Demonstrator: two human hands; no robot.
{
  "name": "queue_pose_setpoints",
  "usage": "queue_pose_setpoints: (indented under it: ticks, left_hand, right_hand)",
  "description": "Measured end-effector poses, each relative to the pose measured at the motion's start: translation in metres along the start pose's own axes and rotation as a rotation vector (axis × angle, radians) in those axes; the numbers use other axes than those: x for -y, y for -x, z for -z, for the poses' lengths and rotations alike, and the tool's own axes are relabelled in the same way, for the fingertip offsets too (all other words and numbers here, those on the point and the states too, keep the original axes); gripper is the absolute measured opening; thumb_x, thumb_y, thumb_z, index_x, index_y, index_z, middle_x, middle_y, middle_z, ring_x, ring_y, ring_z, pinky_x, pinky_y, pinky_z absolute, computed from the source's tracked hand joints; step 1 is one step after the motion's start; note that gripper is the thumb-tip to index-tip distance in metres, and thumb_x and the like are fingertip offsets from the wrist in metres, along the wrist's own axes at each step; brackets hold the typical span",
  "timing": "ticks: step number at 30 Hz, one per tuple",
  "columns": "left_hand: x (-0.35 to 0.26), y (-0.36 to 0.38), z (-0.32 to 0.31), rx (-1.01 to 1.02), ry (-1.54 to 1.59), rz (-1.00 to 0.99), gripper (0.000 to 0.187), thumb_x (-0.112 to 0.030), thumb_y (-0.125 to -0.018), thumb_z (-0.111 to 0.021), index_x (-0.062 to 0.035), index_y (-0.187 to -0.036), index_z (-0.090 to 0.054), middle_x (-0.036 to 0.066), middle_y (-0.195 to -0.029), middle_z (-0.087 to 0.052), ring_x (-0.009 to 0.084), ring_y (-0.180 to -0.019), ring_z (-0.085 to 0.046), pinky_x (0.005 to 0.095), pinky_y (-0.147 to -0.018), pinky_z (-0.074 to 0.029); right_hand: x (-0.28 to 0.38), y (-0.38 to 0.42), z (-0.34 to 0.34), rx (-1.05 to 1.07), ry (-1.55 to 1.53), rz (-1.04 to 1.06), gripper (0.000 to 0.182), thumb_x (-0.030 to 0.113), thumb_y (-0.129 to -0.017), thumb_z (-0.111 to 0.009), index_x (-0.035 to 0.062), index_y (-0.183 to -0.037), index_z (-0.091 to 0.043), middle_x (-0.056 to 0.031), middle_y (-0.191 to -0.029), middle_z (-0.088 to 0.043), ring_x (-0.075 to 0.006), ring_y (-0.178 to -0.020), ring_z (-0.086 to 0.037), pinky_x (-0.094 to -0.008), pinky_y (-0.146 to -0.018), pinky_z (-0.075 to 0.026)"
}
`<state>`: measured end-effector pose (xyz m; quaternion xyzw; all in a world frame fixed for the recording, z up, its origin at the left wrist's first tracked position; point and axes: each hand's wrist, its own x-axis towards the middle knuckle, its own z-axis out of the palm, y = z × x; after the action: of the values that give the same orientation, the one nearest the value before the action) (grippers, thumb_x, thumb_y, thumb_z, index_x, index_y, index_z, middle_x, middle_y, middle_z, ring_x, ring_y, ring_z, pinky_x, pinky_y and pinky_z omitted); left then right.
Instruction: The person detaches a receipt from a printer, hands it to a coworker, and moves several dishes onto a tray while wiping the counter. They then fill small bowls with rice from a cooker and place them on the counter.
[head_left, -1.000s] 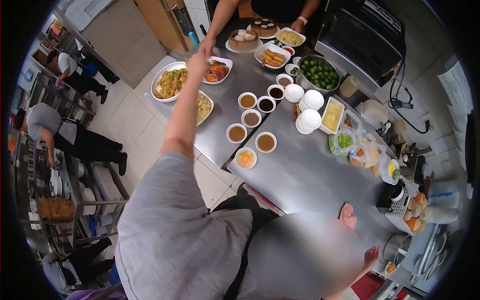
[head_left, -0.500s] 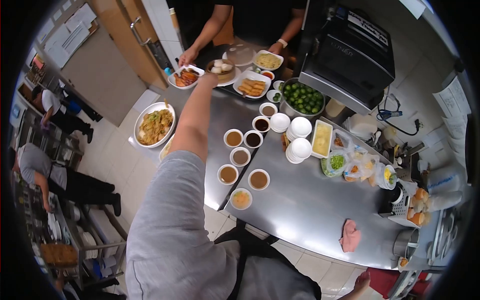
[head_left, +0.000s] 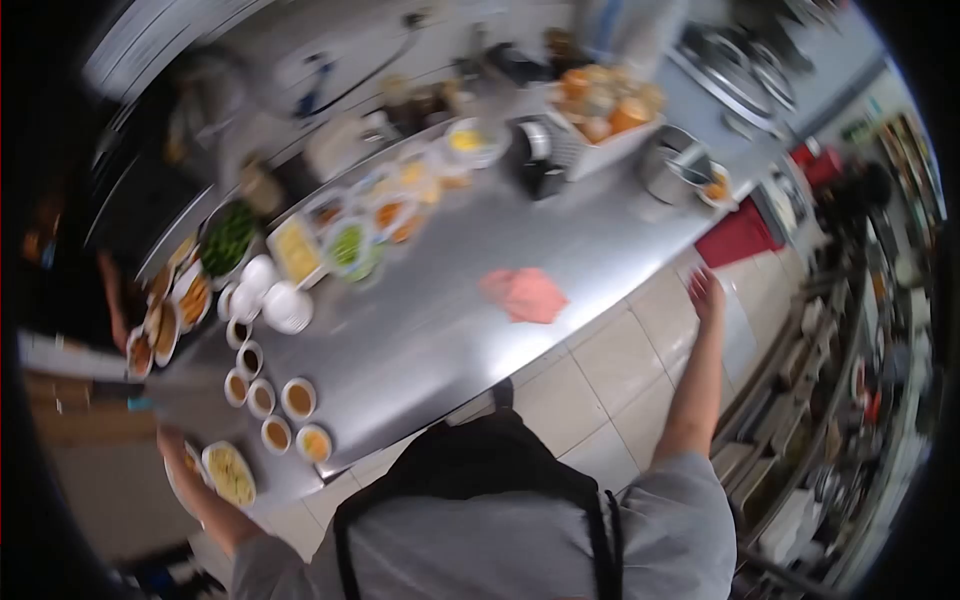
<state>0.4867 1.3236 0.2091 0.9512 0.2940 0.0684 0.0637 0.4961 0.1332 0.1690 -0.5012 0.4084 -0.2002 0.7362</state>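
Note:
My left hand point(head_left: 172, 440) is at the left, over the edge of a dish of food beside an oval dish of pale yellow food point(head_left: 230, 474). Its fingers are smeared by motion, so I cannot see whether it grips anything. Out beyond the steel counter's front edge, my right hand point(head_left: 706, 290) hangs in the air with its fingers loosely apart and nothing visible in it. The nearest thing to it is a red container point(head_left: 740, 236). Small cups of brown sauce point(head_left: 298, 398) and a cup of orange-yellow sauce point(head_left: 314, 444) stand near the counter's left end.
A pink cloth point(head_left: 527, 295) lies on the steel counter point(head_left: 420, 350). Behind are stacked white bowls point(head_left: 288, 308), a bowl of green produce point(head_left: 228, 238), bags of chopped ingredients point(head_left: 348, 244) and a metal pot point(head_left: 672, 168). Shelving point(head_left: 790, 440) lines the right. Another person's arm point(head_left: 113, 300) shows at far left.
The view has swung right along the counter. My left arm has drawn back from the bamboo steamer and lies lower, by the dishes at the counter's end. My right arm has come further into view.

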Motion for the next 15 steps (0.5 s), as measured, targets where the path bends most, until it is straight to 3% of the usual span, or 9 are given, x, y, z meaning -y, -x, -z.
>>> queue_pose_setpoints:
  ticks: [1,2,3,6,8,11,13,14,15]
  left_hand:
    - [-0.011,0.007,-0.003,-0.063,-0.026,-0.073,0.038,-0.027,-0.073,-0.053,0.0016,-0.099,-0.055,0.022,-0.098,-0.057,0.0358,-0.095,-0.053,0.0397,-0.079,-0.042]
    - [-0.041,0.03,0.012,0.07,-0.203,0.042,0.036,-0.024,-0.074,-0.052,0.0026,-0.098,-0.055,0.023,-0.097,-0.057,0.0377,-0.095,-0.052,0.0401,-0.079,-0.042]
    - [-0.049,0.041,0.005,0.032,-0.04,0.226,0.036,-0.023,-0.074,-0.051,0.0033,-0.098,-0.054,0.024,-0.094,-0.057,0.0394,-0.092,-0.052,0.042,-0.077,-0.042]
    - [-0.104,0.085,0.017,-0.093,-0.242,0.334,0.034,-0.023,-0.077,-0.048,0.0034,-0.099,-0.052,0.024,-0.089,-0.058,0.038,-0.086,-0.055,0.0465,-0.071,-0.043]
    - [-0.087,0.103,0.019,-0.149,-0.241,0.353,0.034,-0.022,-0.079,-0.046,0.0034,-0.1,-0.052,0.023,-0.088,-0.058,0.0373,-0.083,-0.056,0.0479,-0.068,-0.043]
    - [-0.091,0.129,0.034,-0.398,0.118,0.148,0.029,-0.021,-0.081,-0.043,-0.0001,-0.099,-0.053,0.02,-0.081,-0.06,0.0318,-0.068,-0.06,0.0443,-0.057,-0.046]
    - [-0.108,0.157,0.054,-0.248,0.437,0.535,0.028,-0.02,-0.082,-0.043,-0.0046,-0.102,-0.054,0.015,-0.073,-0.059,0.0241,-0.052,-0.056,0.037,-0.045,-0.044]
    - [-0.114,0.164,0.051,-0.284,0.315,0.512,0.026,-0.021,-0.083,-0.041,-0.0071,-0.1,-0.054,0.011,-0.065,-0.055,0.0168,-0.041,-0.047,0.0306,-0.036,-0.038]
    - [-0.119,0.168,0.05,-0.287,0.314,0.513,0.026,-0.021,-0.083,-0.041,-0.0071,-0.1,-0.054,0.011,-0.065,-0.055,0.0168,-0.041,-0.047,0.0306,-0.036,-0.038]
  right_hand:
    - [0.007,-0.018,-0.013,0.012,-0.062,-0.014,0.033,0.026,-0.084,-0.046,0.0093,-0.112,-0.05,-0.0083,-0.103,-0.054,-0.0179,-0.089,-0.053,-0.0291,-0.076,-0.045]
    - [0.009,-0.046,-0.023,0.029,-0.076,-0.007,0.033,0.024,-0.084,-0.047,0.0062,-0.11,-0.051,-0.01,-0.101,-0.054,-0.0195,-0.092,-0.052,-0.0306,-0.079,-0.045]
    - [0.016,-0.06,-0.039,0.017,-0.129,-0.009,0.033,0.023,-0.084,-0.047,0.0021,-0.109,-0.05,-0.0114,-0.101,-0.053,-0.0211,-0.092,-0.053,-0.031,-0.078,-0.047]
    - [0.028,-0.129,-0.062,-0.133,-0.339,-0.033,0.033,0.021,-0.086,-0.047,-0.0027,-0.108,-0.044,-0.0211,-0.096,-0.052,-0.0285,-0.088,-0.055,-0.0371,-0.075,-0.05]
    - [0.039,-0.166,-0.066,-0.22,-0.408,-0.019,0.034,0.021,-0.086,-0.047,-0.0035,-0.109,-0.042,-0.0239,-0.096,-0.051,-0.0306,-0.087,-0.055,-0.0385,-0.073,-0.051]
    - [0.054,-0.208,-0.066,-0.33,-0.472,-0.017,0.035,0.018,-0.086,-0.046,-0.0058,-0.111,-0.039,-0.0262,-0.096,-0.05,-0.0326,-0.084,-0.057,-0.0397,-0.069,-0.052]
    - [0.058,-0.237,-0.059,-0.143,-0.481,0.014,0.035,0.017,-0.086,-0.046,-0.0073,-0.11,-0.038,-0.0255,-0.098,-0.051,-0.0333,-0.082,-0.058,-0.039,-0.066,-0.054]
    - [0.06,-0.238,-0.061,-0.095,-0.476,0.068,0.031,0.01,-0.085,-0.044,-0.0082,-0.109,-0.039,-0.0246,-0.099,-0.052,-0.0326,-0.08,-0.059,-0.0377,-0.065,-0.055]
    - [0.06,-0.242,-0.062,-0.093,-0.478,0.066,0.031,0.01,-0.085,-0.044,-0.0082,-0.109,-0.039,-0.0246,-0.099,-0.052,-0.0326,-0.08,-0.059,-0.0377,-0.065,-0.055]
